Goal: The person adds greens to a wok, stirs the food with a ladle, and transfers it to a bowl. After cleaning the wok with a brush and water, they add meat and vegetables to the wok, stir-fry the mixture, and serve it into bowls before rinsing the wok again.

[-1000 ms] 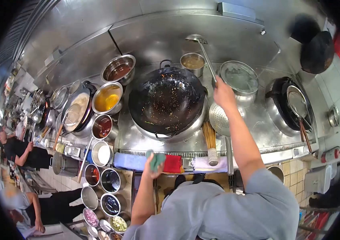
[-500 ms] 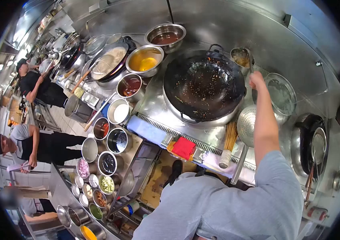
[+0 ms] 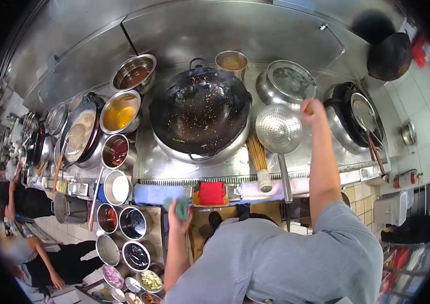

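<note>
My right hand (image 3: 314, 111) is closed in a fist at the near right rim of a steel basin of water (image 3: 288, 81). It grips what looks like a ladle (image 3: 309, 92), whose head is blurred at the basin's edge. My left hand (image 3: 178, 219) is wrapped round a green cloth (image 3: 176, 207) at the counter's front edge. Between the hands and further back sits a large black wok (image 3: 194, 114), with oil and small bits of food over its inside. A perforated strainer (image 3: 278, 129) and a bamboo brush (image 3: 258, 157) lie right of the wok.
Left of the wok stand a bowl of yellow oil (image 3: 120, 111), a bowl of reddish liquid (image 3: 134, 76) and several sauce pots. Behind it is a small steel pot (image 3: 231, 62). A folded red cloth (image 3: 211, 193) lies on the front edge. Another person (image 3: 37, 253) is at the left.
My right hand has moved from the small pot behind the wok to the water basin. My left hand has come into view with the green cloth. The camera has turned right.
</note>
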The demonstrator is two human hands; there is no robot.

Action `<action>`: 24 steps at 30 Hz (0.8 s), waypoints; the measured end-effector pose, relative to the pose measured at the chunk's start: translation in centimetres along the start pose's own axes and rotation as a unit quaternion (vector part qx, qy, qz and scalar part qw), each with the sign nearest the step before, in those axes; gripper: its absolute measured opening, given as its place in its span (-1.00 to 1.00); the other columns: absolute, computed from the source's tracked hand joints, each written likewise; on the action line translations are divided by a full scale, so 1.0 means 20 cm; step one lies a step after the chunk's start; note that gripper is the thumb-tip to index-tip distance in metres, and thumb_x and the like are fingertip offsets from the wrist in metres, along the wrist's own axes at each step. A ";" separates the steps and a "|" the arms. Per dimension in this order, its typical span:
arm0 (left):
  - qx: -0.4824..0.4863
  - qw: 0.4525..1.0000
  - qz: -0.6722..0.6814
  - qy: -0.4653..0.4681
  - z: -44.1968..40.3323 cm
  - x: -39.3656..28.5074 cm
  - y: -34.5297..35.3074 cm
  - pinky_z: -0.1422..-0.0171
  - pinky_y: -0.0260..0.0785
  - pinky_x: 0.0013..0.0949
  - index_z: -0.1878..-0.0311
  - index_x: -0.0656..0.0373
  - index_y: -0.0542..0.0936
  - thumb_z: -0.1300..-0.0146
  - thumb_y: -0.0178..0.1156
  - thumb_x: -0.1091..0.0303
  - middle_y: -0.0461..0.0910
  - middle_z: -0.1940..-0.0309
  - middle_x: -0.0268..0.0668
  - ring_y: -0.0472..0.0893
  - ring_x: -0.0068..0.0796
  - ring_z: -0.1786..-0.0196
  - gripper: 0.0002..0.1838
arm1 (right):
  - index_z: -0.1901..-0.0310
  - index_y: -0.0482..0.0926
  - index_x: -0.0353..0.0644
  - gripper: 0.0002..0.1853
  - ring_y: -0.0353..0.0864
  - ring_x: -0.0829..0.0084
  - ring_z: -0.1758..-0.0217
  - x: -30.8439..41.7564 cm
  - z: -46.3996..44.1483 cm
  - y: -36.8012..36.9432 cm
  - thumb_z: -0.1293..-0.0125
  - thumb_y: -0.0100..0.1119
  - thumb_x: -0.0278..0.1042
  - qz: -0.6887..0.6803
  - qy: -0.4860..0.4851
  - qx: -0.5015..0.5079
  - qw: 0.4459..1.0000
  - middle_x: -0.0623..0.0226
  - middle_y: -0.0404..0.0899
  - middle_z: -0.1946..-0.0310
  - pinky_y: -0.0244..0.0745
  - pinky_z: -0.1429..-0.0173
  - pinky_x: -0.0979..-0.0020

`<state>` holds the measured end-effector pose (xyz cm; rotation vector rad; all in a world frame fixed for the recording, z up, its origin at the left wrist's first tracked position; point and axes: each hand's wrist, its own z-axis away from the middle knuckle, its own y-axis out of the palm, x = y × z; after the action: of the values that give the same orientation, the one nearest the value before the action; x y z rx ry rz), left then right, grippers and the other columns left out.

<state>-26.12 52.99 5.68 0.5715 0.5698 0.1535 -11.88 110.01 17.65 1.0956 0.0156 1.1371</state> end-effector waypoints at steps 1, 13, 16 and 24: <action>0.050 0.999 -0.011 -0.008 -0.03 -0.09 0.15 0.39 0.30 -0.44 0.24 0.04 0.50 -0.16 0.09 -0.12 0.50 0.46 -0.36 0.45 -0.52 0.46 -0.60 | 0.52 0.23 -0.24 -0.88 0.36 0.49 0.67 0.08 -0.01 -0.02 0.00 -0.13 -0.69 -0.162 0.045 0.094 0.981 0.35 0.28 0.64 0.42 0.60 0.57; 0.087 0.987 -0.100 -0.093 -0.52 -0.25 0.70 0.36 0.43 -0.28 0.27 0.04 0.39 -0.09 0.24 0.07 0.41 0.41 -0.27 0.47 -0.38 0.39 -0.68 | -0.34 -0.48 -0.21 -0.13 0.38 0.44 0.55 -0.32 0.90 0.54 -0.11 -0.18 -0.73 -0.322 0.094 0.278 0.900 0.27 0.26 0.47 0.49 0.41 0.48; 0.016 0.997 -0.067 -0.033 -0.68 -0.20 0.72 0.33 0.44 -0.25 0.32 0.06 0.42 -0.13 0.14 0.31 0.40 0.46 -0.33 0.45 -0.40 0.44 -0.88 | -0.06 -0.12 -0.33 -0.51 0.38 0.47 0.56 -0.45 1.07 0.56 -0.14 -0.17 -0.70 -0.348 0.126 0.264 0.891 0.29 0.26 0.47 0.48 0.42 0.47; 0.125 0.987 -0.044 -0.089 -0.62 -0.26 0.59 0.48 0.36 -0.41 0.31 0.06 0.43 -0.18 0.14 0.07 0.47 0.48 -0.33 0.47 -0.47 0.49 -0.74 | 0.13 0.23 -0.46 -0.82 0.43 0.59 0.56 -0.56 1.24 0.28 -0.29 -0.16 -0.54 -0.148 0.177 0.249 0.941 0.32 0.32 0.44 0.45 0.53 0.57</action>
<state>-37.14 67.07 6.03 0.7935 0.4409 -0.0541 -8.41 84.79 28.84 1.2613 0.7628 1.0659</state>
